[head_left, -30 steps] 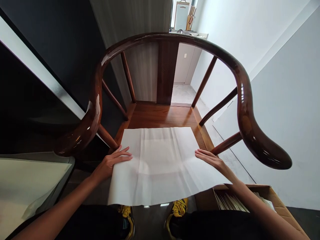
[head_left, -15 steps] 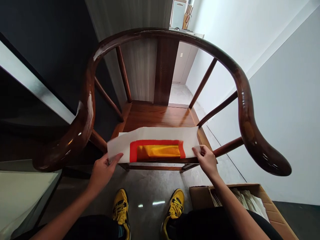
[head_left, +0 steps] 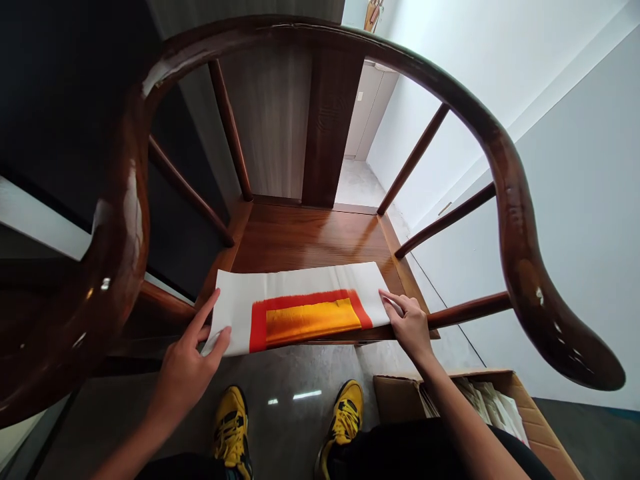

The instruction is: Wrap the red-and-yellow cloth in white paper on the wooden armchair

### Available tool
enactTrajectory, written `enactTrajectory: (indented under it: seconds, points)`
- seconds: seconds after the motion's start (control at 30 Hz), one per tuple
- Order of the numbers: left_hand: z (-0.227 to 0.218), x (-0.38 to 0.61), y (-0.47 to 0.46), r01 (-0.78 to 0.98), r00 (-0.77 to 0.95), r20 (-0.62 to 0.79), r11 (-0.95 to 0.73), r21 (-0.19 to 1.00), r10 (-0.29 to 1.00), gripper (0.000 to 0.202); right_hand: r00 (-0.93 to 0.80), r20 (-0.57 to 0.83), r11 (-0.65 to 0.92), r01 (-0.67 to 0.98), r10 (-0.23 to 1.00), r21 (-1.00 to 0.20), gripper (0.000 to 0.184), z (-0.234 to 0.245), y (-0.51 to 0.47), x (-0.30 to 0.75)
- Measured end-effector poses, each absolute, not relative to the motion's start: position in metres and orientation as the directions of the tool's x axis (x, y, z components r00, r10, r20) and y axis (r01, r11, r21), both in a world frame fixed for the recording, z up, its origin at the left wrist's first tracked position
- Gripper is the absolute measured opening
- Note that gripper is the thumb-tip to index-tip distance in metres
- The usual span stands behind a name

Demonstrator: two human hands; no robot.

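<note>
A sheet of white paper point(head_left: 295, 283) with a red border and a shiny gold rectangle lies along the front part of a brown wooden chair seat point(head_left: 300, 233). Its lower edge reaches the seat's front edge. My left hand point(head_left: 187, 360) holds the paper's left end, thumb on top and fingers at the side edge. At the right end, my right hand point(head_left: 407, 323) pinches the paper between thumb and fingers. The fingers under the sheet are partly hidden.
The chair's curved armrest point(head_left: 520, 220) loops around the seat, with slim posts point(head_left: 415, 160) below it. A cardboard box point(head_left: 543, 427) holding several thin paper bundles stands on the floor at lower right. Yellow shoes point(head_left: 233, 427) are below the chair.
The paper has come down flatter onto the seat, and its left end has tilted lower. My left hand has moved left and down with its fingers spread wider. The view has shifted closer.
</note>
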State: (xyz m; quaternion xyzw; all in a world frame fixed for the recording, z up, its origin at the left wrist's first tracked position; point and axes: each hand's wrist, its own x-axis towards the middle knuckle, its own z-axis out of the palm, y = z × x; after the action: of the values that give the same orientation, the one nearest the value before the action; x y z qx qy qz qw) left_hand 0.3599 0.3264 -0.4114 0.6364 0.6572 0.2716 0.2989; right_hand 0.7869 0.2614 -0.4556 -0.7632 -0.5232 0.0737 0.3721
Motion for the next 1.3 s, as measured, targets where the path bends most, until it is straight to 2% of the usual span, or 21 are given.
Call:
enactTrajectory:
  seconds: [0.13, 0.2, 0.37, 0.53, 0.67, 0.77, 0.83, 0.97, 1.13, 1.3]
  points:
    - [-0.415, 0.356, 0.327, 0.68, 0.058, -0.019, -0.026, 0.733, 0.998, 0.043, 0.434, 0.283, -0.182, 0.763, 0.855, -0.62, 0.05, -0.457, 0.261, 0.788]
    - [-0.416, 0.355, 0.326, 0.68, 0.076, 0.007, -0.057, 0.731, 0.997, 0.036, 0.434, 0.287, -0.191, 0.775, 0.854, -0.603, 0.053, -0.458, 0.259, 0.789]
    - [-0.415, 0.357, 0.322, 0.671, 0.058, 0.023, -0.056, 0.74, 0.998, 0.039, 0.429, 0.277, -0.212, 0.793, 0.86, -0.571, 0.059, -0.461, 0.258, 0.793]
    - [-0.42, 0.352, 0.319, 0.702, 0.034, 0.049, -0.059, 0.709, 0.998, 0.041, 0.42, 0.272, -0.245, 0.829, 0.866, -0.503, 0.053, -0.465, 0.259, 0.801]
    - [-0.422, 0.353, 0.317, 0.759, 0.016, 0.014, -0.021, 0.65, 1.0, 0.038, 0.374, 0.318, -0.266, 0.904, 0.871, -0.334, 0.053, -0.462, 0.262, 0.802]
    - [-0.423, 0.358, 0.315, 0.785, 0.012, 0.01, -0.016, 0.62, 1.0, 0.038, 0.4, 0.359, -0.362, 0.916, 0.843, -0.171, 0.054, -0.451, 0.266, 0.786]
    - [-0.424, 0.36, 0.314, 0.799, 0.015, 0.025, -0.027, 0.6, 1.0, 0.038, 0.404, 0.344, -0.409, 0.911, 0.847, -0.063, 0.06, -0.442, 0.269, 0.768]
    - [-0.423, 0.36, 0.312, 0.82, 0.024, 0.051, -0.049, 0.571, 0.998, 0.038, 0.325, 0.279, -0.368, 0.922, 0.904, 0.118, 0.077, -0.431, 0.278, 0.738]
    - [-0.422, 0.358, 0.309, 0.798, 0.051, -0.015, -0.032, 0.602, 0.999, 0.04, 0.355, 0.147, -0.377, 0.913, 0.923, 0.158, 0.086, -0.439, 0.293, 0.741]
    - [-0.413, 0.362, 0.305, 0.795, 0.071, -0.073, -0.012, 0.606, 0.995, 0.041, 0.329, 0.138, -0.352, 0.915, 0.934, 0.198, 0.078, -0.452, 0.303, 0.748]
